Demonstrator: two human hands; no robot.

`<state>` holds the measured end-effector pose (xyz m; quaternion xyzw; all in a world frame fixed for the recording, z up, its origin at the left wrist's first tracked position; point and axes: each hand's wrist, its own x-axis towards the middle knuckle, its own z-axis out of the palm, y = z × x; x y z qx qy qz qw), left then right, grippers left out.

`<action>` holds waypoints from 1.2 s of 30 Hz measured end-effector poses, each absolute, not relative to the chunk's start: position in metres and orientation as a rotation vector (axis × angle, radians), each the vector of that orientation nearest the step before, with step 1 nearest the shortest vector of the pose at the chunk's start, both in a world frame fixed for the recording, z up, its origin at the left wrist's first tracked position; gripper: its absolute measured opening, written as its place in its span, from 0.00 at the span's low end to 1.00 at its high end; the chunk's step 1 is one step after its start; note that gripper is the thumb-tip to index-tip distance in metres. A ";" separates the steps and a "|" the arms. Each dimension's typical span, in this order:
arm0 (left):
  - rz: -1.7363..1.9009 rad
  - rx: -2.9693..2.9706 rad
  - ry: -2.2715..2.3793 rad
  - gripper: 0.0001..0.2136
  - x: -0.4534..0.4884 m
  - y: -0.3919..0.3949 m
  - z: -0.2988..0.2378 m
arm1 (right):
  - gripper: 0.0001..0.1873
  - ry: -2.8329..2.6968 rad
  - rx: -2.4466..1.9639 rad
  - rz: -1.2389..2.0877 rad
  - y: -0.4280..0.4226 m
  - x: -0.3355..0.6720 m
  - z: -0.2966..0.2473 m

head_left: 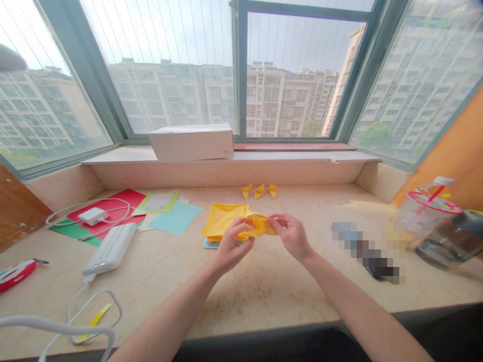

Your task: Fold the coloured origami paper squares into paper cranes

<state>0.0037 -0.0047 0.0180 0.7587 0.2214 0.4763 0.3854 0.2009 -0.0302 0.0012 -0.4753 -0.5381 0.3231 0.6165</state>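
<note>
Our left fingers and right fingers are closed on opposite ends of a creased, folded yellow paper, holding it between our left hand and right hand, above the worktop. Its left end meets a yellow paper stack, and we cannot tell whether the two are joined. A sliver of blue paper shows beneath that stack. Just beyond our hands, three small folded yellow paper pieces sit in a row near the back of the worktop. To our left lie a teal sheet, a red sheet and a green sheet, with a white charger on the red one and a white power bank nearer us. On our right, a pixelated object is too blurred to identify, and a plastic cup with a red lid stands beside a dark bottle. A white box rests on the window sill ahead, in front of the window looking onto apartment buildings.
</note>
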 end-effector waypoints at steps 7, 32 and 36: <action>1.234 1.929 0.617 0.04 0.005 -0.002 0.013 | 0.12 -1.430 -1.155 0.453 -0.033 0.206 0.001; 1.341 1.768 0.776 0.10 0.012 -0.002 0.010 | 0.07 -1.907 -1.189 -0.103 -0.037 0.205 0.001; 1.326 1.821 0.792 0.09 0.011 -0.002 0.011 | 0.06 -1.864 -1.208 -0.038 -0.037 0.203 -0.001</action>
